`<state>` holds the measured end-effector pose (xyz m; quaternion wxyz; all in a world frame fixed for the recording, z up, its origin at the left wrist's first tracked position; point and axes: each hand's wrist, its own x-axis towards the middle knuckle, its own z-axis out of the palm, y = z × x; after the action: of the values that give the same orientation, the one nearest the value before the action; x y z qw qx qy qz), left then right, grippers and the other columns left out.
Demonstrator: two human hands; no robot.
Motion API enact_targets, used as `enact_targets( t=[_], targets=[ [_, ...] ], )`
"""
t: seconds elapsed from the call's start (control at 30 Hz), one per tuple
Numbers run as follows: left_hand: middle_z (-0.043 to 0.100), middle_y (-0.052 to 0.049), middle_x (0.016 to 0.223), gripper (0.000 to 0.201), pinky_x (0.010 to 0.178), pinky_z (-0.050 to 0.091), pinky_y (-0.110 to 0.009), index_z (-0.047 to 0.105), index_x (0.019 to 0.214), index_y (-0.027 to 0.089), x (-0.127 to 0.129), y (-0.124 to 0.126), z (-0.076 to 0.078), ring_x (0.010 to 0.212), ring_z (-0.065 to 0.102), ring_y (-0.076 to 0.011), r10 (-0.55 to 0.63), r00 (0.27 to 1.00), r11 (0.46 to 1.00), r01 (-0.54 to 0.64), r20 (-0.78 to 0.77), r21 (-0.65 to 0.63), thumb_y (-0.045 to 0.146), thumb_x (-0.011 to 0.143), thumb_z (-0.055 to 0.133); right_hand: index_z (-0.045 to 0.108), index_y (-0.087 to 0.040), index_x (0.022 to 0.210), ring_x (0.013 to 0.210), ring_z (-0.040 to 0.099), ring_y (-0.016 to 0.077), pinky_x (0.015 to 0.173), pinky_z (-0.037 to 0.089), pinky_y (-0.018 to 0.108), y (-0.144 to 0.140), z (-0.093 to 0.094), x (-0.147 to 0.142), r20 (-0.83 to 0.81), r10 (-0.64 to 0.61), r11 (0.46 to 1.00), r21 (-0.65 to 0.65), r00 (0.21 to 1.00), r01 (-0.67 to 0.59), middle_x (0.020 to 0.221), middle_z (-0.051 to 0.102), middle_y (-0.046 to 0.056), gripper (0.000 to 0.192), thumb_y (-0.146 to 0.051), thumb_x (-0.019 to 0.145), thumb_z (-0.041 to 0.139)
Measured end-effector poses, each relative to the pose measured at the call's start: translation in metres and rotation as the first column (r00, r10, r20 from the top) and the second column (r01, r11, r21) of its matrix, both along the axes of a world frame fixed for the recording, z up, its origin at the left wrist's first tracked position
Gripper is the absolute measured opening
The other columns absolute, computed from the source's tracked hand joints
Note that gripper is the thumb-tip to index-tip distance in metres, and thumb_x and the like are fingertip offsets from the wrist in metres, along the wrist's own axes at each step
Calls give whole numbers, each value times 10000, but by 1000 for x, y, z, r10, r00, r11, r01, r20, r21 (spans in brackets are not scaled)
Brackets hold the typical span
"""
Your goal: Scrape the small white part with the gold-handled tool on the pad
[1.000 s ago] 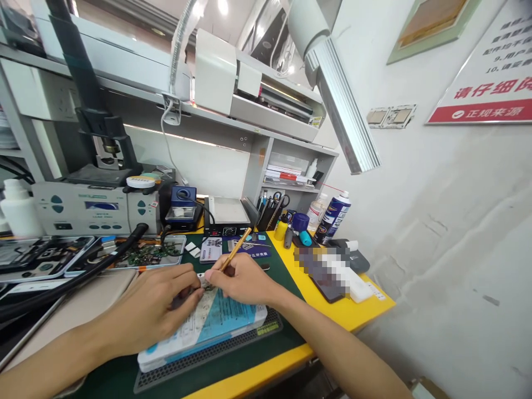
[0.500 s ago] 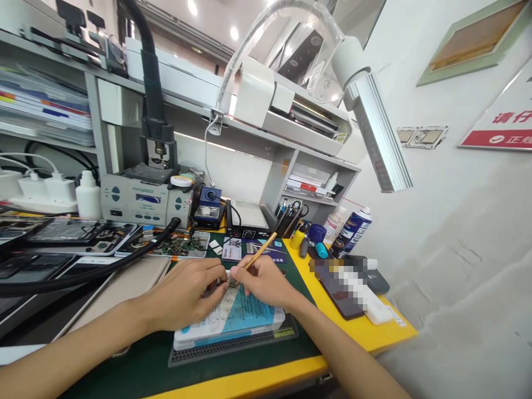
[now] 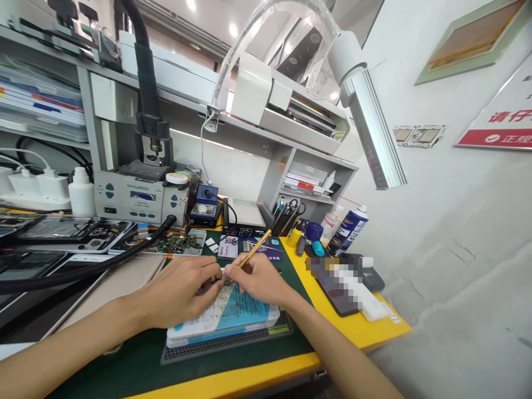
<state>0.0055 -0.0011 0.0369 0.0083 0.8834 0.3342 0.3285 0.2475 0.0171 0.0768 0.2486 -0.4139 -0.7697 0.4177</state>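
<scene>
My right hand is closed in a writing grip on a slim gold pen-shaped tool. Its rear end slants up and to the right, while my fingers cover its working tip. Opposite it, my left hand is closed, thumb and fingertips together. Whatever lies between those fingertips is too small and hidden to name. Both hands rest close together over a blue-and-white printed box or stack with dark smudges on top. Beneath that lies a dark perforated pad on the green mat.
A black hose crosses phone parts at left, in front of a grey soldering or hot-air station. Behind my hands stand a blue-and-black holder and a pen holder. A spray can and dark phone occupy the right side.
The whole view has shifted slightly, so everything appears a little further left. Both hands keep nearly the same pose, and the gold tool stays in my right hand.
</scene>
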Motion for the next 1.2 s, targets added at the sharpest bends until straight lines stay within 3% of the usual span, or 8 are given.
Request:
enact_targets(
  t=[0.37, 0.73, 1.2],
  targets=[
    [687, -11, 713, 391, 576, 379, -346, 678, 801, 254, 0, 1, 1, 584, 575, -170, 11, 1000, 1000, -11, 9, 15, 337, 1151, 525, 612, -216, 775, 662, 563, 163, 657, 406, 313, -1, 0, -1, 16, -10, 999, 36, 1000, 9, 711, 585, -17, 424, -405, 1134, 735],
    [687, -10, 772, 410, 636, 373, -378, 681, 848, 261, -4, 4, -18, 646, 580, -185, 26, 999, 998, -28, 32, 51, 376, 1197, 498, 637, -218, 832, 646, 548, 167, 616, 344, 315, 3, -7, 1, 26, -10, 1000, 25, 1000, 9, 681, 566, -24, 372, -427, 1120, 747],
    [677, -11, 751, 412, 604, 352, -386, 672, 868, 260, -2, 5, -16, 612, 545, -181, 26, 1000, 998, -27, 15, 51, 370, 1205, 462, 646, -220, 829, 648, 541, 164, 612, 344, 313, 4, -10, 1, 9, -8, 1000, 15, 1000, 8, 704, 572, -18, 396, -478, 1086, 801]
  ],
)
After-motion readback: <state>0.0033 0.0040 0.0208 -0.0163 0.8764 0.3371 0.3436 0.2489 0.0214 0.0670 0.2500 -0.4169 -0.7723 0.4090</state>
